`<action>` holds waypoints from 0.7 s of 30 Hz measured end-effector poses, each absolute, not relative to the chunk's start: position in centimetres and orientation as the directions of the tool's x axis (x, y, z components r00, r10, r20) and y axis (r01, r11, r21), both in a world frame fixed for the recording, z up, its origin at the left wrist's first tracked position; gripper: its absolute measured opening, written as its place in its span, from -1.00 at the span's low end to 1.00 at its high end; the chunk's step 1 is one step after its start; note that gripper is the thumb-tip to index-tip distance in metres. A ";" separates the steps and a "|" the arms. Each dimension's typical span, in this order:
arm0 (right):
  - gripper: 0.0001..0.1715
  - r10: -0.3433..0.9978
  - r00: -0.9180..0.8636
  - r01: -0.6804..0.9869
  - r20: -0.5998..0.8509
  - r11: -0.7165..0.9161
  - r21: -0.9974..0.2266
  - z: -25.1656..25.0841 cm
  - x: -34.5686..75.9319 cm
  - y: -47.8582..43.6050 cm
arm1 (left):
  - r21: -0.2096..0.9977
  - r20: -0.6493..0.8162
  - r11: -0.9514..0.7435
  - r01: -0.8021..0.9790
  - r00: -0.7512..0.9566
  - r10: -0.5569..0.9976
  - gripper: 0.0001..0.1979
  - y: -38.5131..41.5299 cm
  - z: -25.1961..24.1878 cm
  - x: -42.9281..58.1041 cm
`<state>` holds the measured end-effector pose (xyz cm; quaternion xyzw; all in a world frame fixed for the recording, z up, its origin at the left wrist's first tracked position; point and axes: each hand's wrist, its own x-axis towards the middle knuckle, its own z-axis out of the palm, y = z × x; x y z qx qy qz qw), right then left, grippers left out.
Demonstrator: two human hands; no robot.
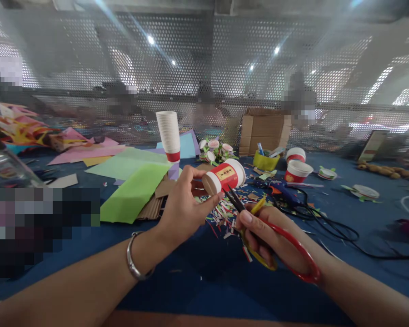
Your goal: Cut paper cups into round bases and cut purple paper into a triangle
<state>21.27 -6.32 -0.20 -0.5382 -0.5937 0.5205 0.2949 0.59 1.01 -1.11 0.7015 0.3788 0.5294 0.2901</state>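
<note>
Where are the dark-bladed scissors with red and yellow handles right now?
In the head view, just right of centre: the scissors are in the right hand, tips beside the red-and-white paper cup that the left hand holds sideways.

Left forearm [88, 281], lower left: bare out to the frame edge. Left wrist: one bangle [130, 259], silver-coloured, narrow, curved band, with bright highlights along its outer face; fine detail near its lower end too small to resolve. Left hand [184, 204], centre: bare fingers. Right forearm [357, 281], lower right: bare from wrist to frame edge. Right hand [279, 218], right of centre: bare; thumbnail short, rounded.
</note>
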 end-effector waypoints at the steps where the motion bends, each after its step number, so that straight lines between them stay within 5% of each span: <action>1: -0.18 0.947 -0.240 0.337 -0.213 -0.124 -0.933 -0.2 21.2 -6.3 | 0.793 0.539 -0.561 0.239 0.153 0.828 -0.53 1.0 -1.1 0.6; 21: -0.19 0.965 -0.197 0.300 -0.172 -0.108 -0.948 -0.1 20.4 -6.1 | 0.874 0.428 -0.466 0.138 0.237 0.872 -0.53 0.0 -1.4 1.6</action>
